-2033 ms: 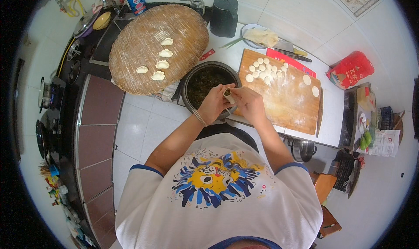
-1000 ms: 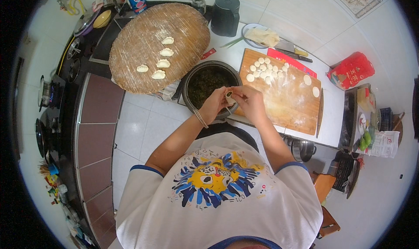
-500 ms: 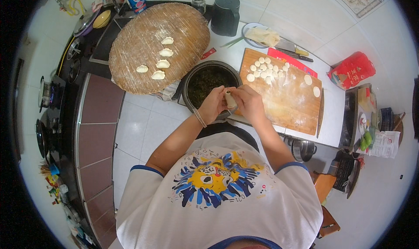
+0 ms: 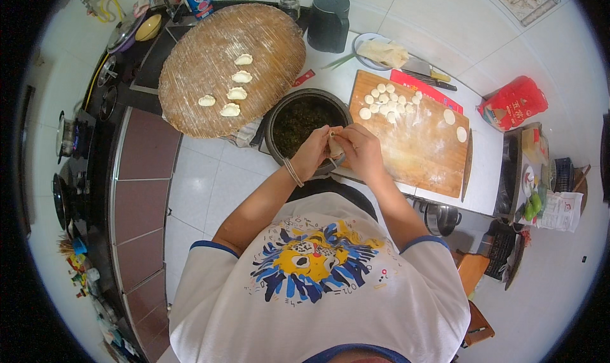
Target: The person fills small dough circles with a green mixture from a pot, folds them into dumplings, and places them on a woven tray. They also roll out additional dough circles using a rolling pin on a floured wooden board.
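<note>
- Closest, the left hand [image 4: 312, 154] and right hand [image 4: 361, 148] meet at the desk [image 4: 330, 77] edge, both grips pinched closed on one dumpling [image 4: 334, 145].
- Likely soft, light, floury; it tears easily, so best held along the sealed edge.
- Its long axis cannot be told; fingers hide it.
- Just beyond, a dark pot of green filling [image 4: 304, 118].
- Farther right, a wooden board [image 4: 416, 134] with dough rounds; farther left, a woven tray [image 4: 190, 77] with five finished dumplings.

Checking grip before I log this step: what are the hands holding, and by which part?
Both the left hand and right hand pinch one small pale dough dumpling between fingertips, apparently along its upper edge, above the dark filling pot.
</note>
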Demonstrator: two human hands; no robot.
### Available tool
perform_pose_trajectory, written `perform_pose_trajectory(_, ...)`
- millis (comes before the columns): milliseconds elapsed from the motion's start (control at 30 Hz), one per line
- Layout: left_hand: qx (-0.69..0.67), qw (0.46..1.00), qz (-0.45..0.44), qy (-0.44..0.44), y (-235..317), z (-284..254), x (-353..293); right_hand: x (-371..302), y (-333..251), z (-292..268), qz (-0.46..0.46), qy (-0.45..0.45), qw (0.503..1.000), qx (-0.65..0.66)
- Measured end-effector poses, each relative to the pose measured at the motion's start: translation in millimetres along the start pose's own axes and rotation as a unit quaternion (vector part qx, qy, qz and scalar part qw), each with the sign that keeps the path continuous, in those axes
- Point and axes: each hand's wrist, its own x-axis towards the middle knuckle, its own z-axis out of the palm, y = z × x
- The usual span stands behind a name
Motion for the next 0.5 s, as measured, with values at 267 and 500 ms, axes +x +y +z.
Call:
perform_pose_trajectory(267,0.056,0.998,-0.009,-0.003,1.8,-5.5,1.7,3.1,2.0,-2.5,0.103,-0.027,0.986,0.126)
perform_pose_trajectory(500,0.046,0.999,-0.009,-0.008,4.9,-0.7,-0.2,5.5,4.3,-6.6,0.021,-0.042,0.996,0.073)
